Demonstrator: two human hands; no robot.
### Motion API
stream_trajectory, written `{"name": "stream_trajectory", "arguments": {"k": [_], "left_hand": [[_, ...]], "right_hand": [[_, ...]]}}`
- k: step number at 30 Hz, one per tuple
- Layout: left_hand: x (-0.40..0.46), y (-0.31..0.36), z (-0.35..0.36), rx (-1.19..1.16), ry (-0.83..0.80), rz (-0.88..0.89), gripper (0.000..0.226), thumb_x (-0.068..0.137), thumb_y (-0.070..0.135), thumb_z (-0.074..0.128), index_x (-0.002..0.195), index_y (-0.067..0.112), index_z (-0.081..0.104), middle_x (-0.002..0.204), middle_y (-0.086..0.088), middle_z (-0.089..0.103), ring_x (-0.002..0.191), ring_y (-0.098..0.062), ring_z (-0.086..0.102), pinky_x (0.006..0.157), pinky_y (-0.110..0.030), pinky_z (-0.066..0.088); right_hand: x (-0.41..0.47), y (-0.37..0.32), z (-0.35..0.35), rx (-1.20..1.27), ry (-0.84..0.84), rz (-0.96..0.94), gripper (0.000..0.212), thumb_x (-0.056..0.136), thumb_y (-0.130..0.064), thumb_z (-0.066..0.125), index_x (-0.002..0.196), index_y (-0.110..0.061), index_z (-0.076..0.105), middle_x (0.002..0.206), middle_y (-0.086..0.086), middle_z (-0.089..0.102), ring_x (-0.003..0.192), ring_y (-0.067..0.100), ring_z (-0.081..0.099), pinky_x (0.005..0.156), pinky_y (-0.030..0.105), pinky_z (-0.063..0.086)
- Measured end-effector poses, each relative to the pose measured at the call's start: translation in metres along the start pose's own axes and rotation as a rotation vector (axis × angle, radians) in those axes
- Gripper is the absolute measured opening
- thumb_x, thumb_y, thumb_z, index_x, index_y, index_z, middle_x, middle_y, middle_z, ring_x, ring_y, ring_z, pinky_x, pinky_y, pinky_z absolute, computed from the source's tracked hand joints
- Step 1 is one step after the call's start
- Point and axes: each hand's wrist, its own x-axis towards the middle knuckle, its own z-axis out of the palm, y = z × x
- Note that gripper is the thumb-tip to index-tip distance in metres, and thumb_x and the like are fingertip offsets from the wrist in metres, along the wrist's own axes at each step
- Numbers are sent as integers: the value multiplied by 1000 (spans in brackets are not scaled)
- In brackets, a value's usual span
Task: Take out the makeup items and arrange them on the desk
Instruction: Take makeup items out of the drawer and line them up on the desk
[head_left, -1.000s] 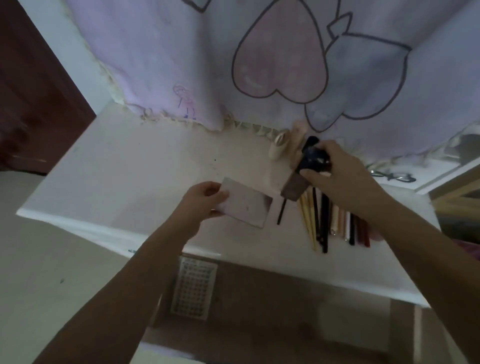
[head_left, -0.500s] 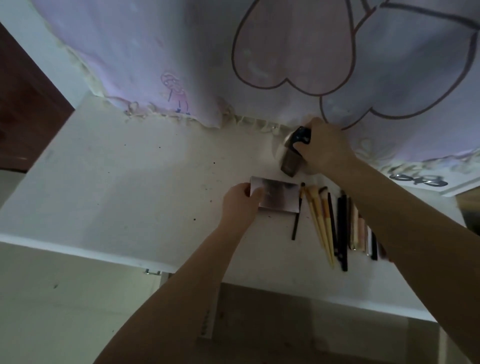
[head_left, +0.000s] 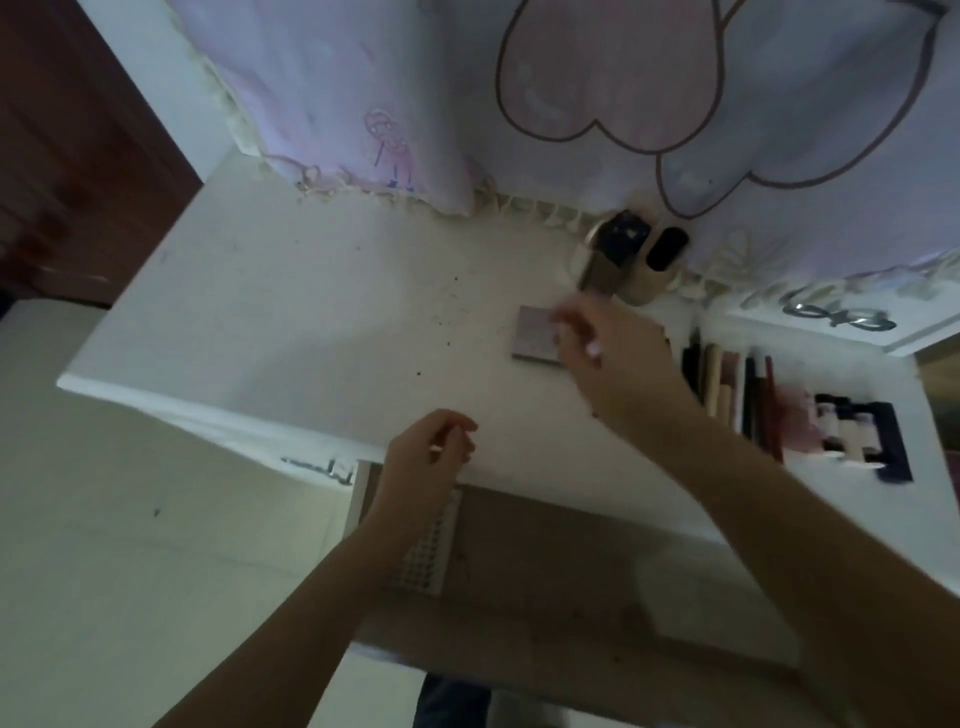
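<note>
Now the right hand (head_left: 618, 358) hovers blurred over the flat palette (head_left: 535, 338) lying on the tabletop (head_left: 311, 312), probably to square it beside the brushes (head_left: 737, 384); its grip is unclear. Left hand (head_left: 426, 457) hangs loosely curled, empty.

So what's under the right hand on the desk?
The right hand hovers over a flat palette lying on the desk; only the palette's left part shows. Its right part is covered, and whether the blurred fingers touch it is unclear.
</note>
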Motion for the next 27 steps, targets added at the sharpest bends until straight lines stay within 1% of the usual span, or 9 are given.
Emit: {"name": "stream_trajectory", "arguments": {"k": [3,6,9,13,16,19,21,24,27], "left_hand": [[-51,-48,-7,180,-51,-118,20,95,11,47,98,20,64,89,-2,67,81,-17,64,75,-34,54],[-70,-89,1,349,-97,-269,30,96,11,43,125,12,53,123,-10,56,101,-23,59,85,-29,51],[-60,-112,10,458,-128,-265,48,97,15,38,144,14,29,144,-13,34,119,-27,48,96,-38,47],[-49,-135,21,664,-332,-309,66,96,29,42,150,22,4,157,-10,0,142,-36,13,112,-51,27],[-51,-147,23,738,-387,-282,66,96,32,39,150,24,3,157,-10,-8,143,-37,9,113,-50,24],[-53,-154,20,727,-419,-232,64,96,29,38,150,23,3,157,-12,-9,141,-37,14,113,-48,26],[-55,-152,16,702,-428,-227,65,96,29,39,150,25,3,157,-11,-5,141,-36,16,113,-48,27],[-62,-139,10,707,-365,-220,64,94,32,43,149,28,10,156,-9,10,140,-34,20,112,-49,27],[-73,-110,2,624,-288,-263,57,95,31,42,147,26,19,152,-11,23,136,-33,30,108,-48,34]], "right_hand": [[-98,-10,65,97,-443,58,16,96,-20,46,100,-14,61,88,4,65,75,19,59,68,31,47],[-152,6,137,207,-700,401,19,97,-19,46,107,-13,61,104,4,65,92,19,60,71,22,40],[-159,17,189,464,-638,754,17,96,-21,49,109,-15,59,101,-1,59,93,14,56,77,21,39],[-155,9,230,614,-477,853,12,92,-13,52,88,-16,63,84,-5,62,72,7,56,59,12,42],[-156,5,245,673,-406,970,15,90,-12,54,82,-15,66,88,5,70,67,7,60,54,16,45],[-151,4,249,694,-404,1058,22,91,-10,55,107,1,64,108,19,67,88,25,63,61,26,44],[-147,1,245,683,-420,1083,25,93,-12,53,111,3,60,111,20,65,90,27,62,64,27,46],[-143,-7,223,729,-440,1094,20,96,-14,49,106,1,58,100,15,65,79,24,61,58,22,50],[-146,-16,183,950,-427,1177,15,99,-11,44,103,-2,55,86,13,65,72,22,63,55,30,53]]}}
